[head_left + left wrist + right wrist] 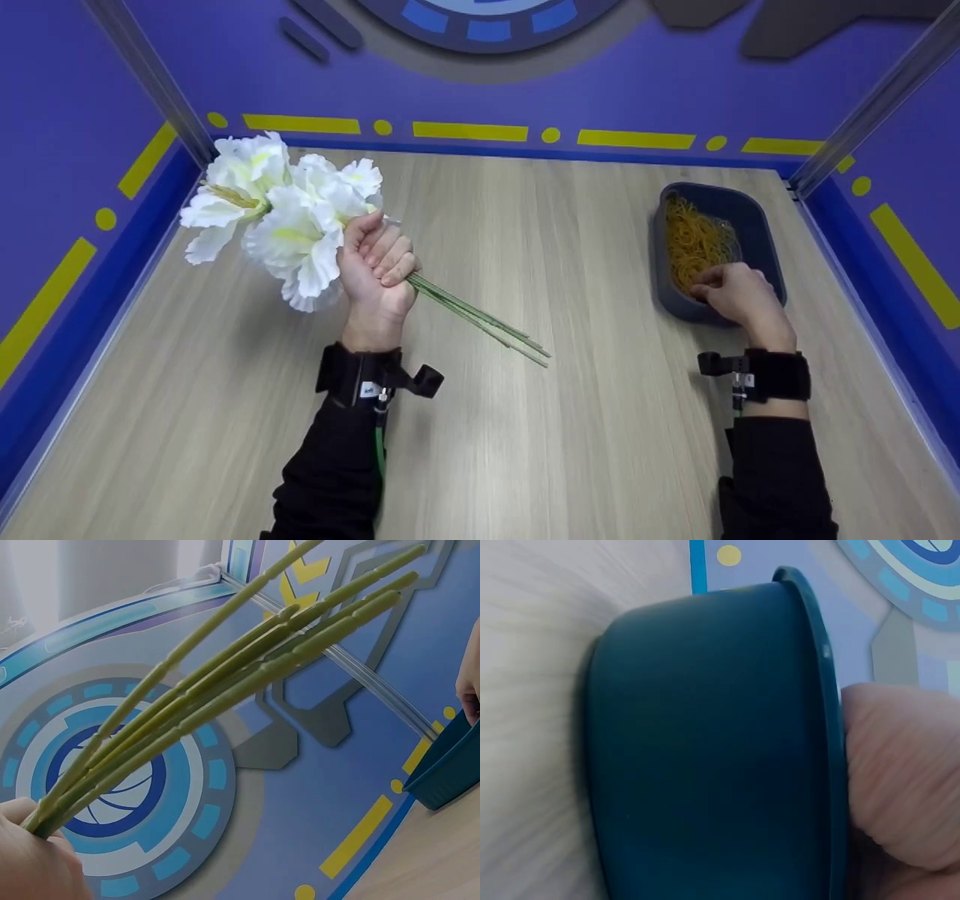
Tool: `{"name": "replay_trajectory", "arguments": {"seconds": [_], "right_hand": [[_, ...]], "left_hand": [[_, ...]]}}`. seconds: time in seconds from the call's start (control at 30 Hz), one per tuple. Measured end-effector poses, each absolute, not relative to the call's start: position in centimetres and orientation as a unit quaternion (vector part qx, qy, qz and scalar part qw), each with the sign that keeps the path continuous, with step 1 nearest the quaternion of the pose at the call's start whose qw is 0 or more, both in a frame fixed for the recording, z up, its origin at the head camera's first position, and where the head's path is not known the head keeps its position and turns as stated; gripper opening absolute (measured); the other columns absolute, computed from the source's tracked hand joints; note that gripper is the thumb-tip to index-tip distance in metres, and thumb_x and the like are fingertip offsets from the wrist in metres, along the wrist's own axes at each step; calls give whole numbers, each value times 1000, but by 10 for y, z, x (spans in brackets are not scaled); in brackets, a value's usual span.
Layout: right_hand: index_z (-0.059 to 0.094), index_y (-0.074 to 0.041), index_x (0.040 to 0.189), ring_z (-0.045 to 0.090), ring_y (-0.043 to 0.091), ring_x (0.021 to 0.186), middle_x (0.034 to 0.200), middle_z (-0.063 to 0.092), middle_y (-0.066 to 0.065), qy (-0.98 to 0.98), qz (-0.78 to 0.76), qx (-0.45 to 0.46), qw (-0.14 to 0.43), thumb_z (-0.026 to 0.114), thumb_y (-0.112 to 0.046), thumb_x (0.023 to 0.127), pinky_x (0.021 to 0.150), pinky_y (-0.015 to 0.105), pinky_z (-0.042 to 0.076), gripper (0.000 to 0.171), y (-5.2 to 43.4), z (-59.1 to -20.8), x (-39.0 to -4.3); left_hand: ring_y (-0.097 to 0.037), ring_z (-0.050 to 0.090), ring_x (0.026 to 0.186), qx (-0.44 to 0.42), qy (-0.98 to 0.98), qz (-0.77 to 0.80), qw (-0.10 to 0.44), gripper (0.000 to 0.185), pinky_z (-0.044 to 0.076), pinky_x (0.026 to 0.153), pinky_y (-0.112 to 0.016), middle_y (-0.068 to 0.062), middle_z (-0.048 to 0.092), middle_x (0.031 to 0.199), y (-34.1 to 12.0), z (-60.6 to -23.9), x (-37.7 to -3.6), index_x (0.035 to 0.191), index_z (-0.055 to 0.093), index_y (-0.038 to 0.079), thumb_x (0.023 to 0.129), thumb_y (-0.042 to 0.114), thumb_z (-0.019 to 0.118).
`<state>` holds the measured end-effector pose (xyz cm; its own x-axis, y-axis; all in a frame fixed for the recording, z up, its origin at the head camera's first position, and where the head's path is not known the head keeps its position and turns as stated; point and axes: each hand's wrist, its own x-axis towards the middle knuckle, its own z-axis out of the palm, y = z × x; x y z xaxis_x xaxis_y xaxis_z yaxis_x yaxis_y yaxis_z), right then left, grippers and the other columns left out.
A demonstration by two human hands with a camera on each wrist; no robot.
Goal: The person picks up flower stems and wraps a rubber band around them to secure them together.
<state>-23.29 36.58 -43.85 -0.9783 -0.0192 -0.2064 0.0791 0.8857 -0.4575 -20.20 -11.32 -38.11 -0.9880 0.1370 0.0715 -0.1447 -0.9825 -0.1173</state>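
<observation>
My left hand [381, 264] grips a bunch of white artificial flowers [285, 217] just below the blooms and holds it above the table's left side. The green stems [480, 319] slant down to the right, and in the left wrist view the stems [225, 682] fan out from my left hand [30, 862]. My right hand [712, 289] reaches over the near rim of a dark blue bin [757, 217], its curled fingers down among the yellow rubber bands [694, 240]. In the right wrist view the bin's wall [705, 750] fills the frame beside my right hand [900, 772]; the fingertips are hidden.
The light wooden table [585, 420] is walled by purple panels with yellow marks at the back and on both sides. The bin stands near the back right corner. Metal posts [150, 75] rise at the back corners.
</observation>
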Motion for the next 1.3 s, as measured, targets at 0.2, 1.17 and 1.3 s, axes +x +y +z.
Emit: {"name": "replay_trajectory", "arguments": {"seconds": [0.2,1.17,1.3], "right_hand": [[71,2,116,62,32,89,110,69,23,968,-233,13,92,61,-23,102,72,43,49,31,365,-439,-233],[64,3,112,56,29,77,95,63,18,968,-249,18,-3,55,-33,105,61,37,44,38,360,-422,-228],[64,5,113,58,29,78,96,64,19,970,-242,29,11,55,-32,105,62,38,45,39,365,-427,-229]], "left_hand": [[-3,12,39,34,-58,995,69,40,15,28,-16,2,33,40,-113,-382,-202,56,29,15,88,4,50],[-2,11,39,41,-50,996,68,41,16,28,-16,3,32,41,-113,-382,-202,56,30,15,89,4,50],[-2,12,39,38,-52,995,71,40,15,28,-16,3,32,40,-113,-382,-202,55,30,15,89,4,50]]}}
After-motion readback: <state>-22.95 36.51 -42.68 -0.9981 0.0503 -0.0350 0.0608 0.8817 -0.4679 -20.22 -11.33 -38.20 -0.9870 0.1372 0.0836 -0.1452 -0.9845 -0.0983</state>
